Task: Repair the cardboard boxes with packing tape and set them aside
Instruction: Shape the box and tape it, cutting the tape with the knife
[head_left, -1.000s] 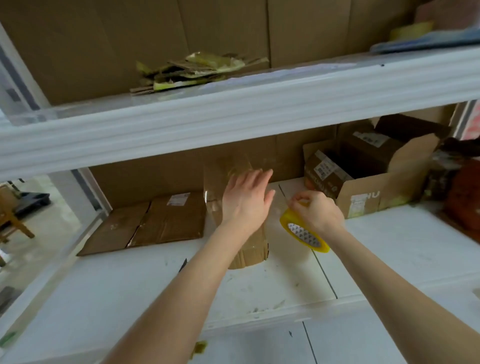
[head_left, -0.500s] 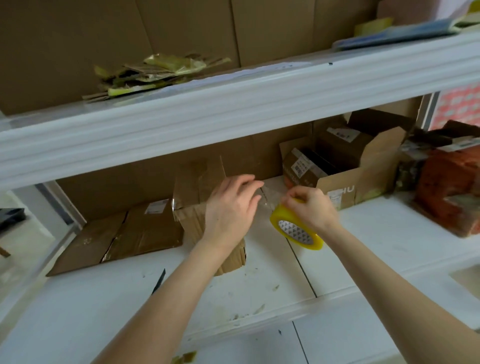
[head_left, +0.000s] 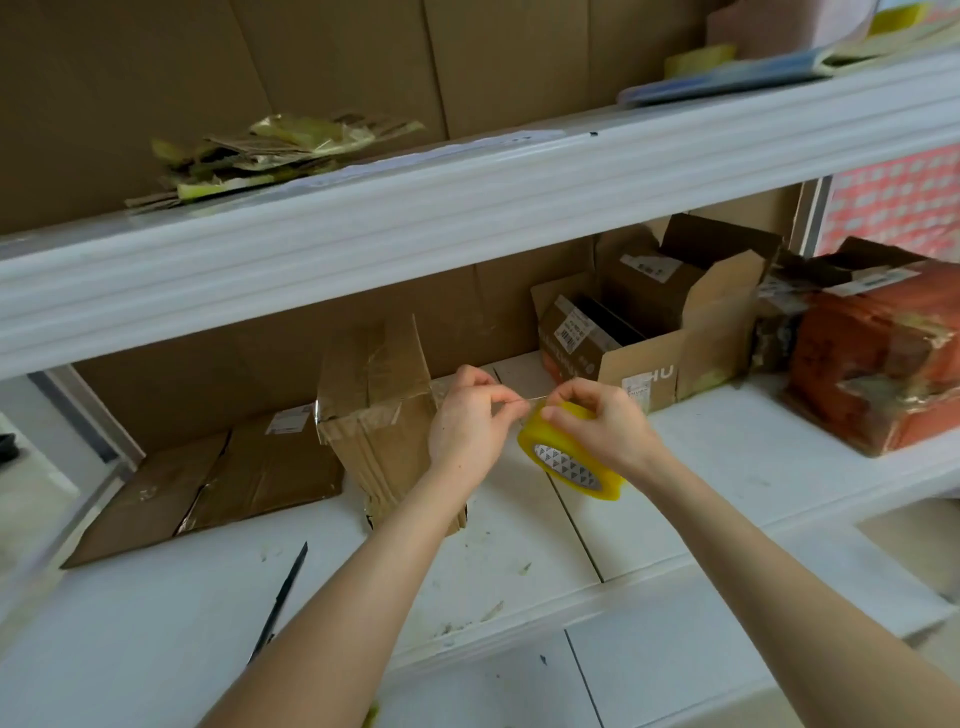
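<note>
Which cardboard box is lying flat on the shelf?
The leftmost box, folded flat; the taped box stands upright, the right box gapes open.

Worn brown box (head_left: 379, 415) stands upright on the white shelf (head_left: 156, 613), top flap raised, creased, patched with clear tape. Flattened box (head_left: 218, 483) lies flat just to its left, label up. Open box (head_left: 691, 338) sits right rear, smaller cartons (head_left: 576, 332) inside. Yellow tape roll (head_left: 571, 460) is tilted, gripped by the right hand (head_left: 602, 431). Short clear strip (head_left: 527, 400) is drawn out to the left hand (head_left: 467, 421), which pinches it.
</note>
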